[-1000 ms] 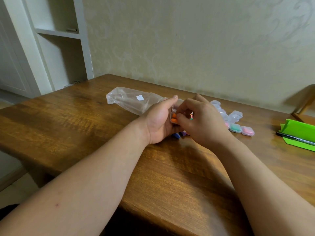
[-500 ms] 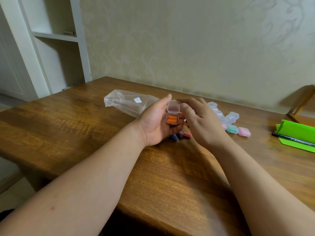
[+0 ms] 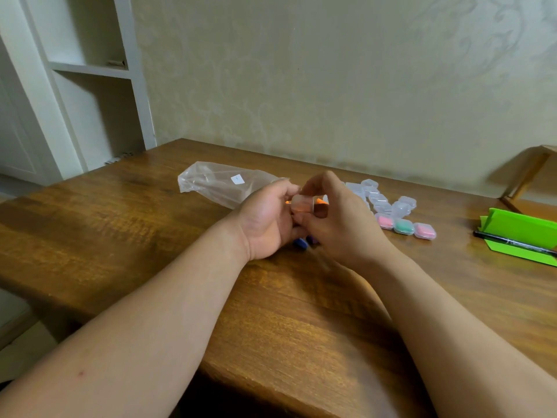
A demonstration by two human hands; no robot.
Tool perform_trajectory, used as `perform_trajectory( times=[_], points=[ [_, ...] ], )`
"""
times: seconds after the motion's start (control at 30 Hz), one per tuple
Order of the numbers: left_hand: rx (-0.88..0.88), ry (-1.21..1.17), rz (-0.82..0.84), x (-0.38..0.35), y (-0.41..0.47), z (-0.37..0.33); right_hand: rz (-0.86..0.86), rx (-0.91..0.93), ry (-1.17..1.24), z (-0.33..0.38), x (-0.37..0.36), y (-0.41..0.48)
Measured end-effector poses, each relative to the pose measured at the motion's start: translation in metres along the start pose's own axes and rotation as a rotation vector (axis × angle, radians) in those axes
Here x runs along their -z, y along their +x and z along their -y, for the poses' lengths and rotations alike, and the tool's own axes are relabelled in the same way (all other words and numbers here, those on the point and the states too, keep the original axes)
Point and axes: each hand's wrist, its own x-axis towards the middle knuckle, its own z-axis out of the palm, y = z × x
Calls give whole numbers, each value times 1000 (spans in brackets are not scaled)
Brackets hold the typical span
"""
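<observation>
White shelving (image 3: 90,70) fills the upper left, and below it on the wooden worktop (image 3: 150,236) I see a clear plastic bag (image 3: 217,185) left of centre. At centre the left hand (image 3: 268,218) curls its grip round a small clear case (image 3: 301,205) holding something orange, just above the worktop, while the right hand (image 3: 340,227) pinches the same case. Further right lie a cluster of little cases (image 3: 382,200), then a green folder (image 3: 521,230) and a black pen (image 3: 512,244).
</observation>
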Motion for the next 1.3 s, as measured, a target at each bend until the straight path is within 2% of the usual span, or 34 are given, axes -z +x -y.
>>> perform_trajectory(
  times=[0.13,0.33,0.5,0.67,0.77,0.9,1.03,1.13,1.3],
  points=[
    [-52,79,-19,0,0,4,23,-19,38,-3,1,-2],
    [-97,71,-103,1,2,4,11,6,-22,-5,0,-2],
    [-112,172,-89,2,3,7,-19,33,-86,-8,0,0],
    [-113,189,-49,1,3,7,40,28,-76,-9,13,2],
    [-115,153,13,-3,1,6,5,23,-84,-11,23,4],
    [-119,13,-16,-5,-2,1,-105,-63,-169,-24,51,9],
    [-148,13,-97,-4,-2,-1,-173,-197,-156,-46,80,9],
    [-159,17,-149,-4,-1,-1,-100,-262,-196,-58,85,7],
    [-170,32,-176,-2,0,-1,188,-275,-311,-62,74,4]
  ],
)
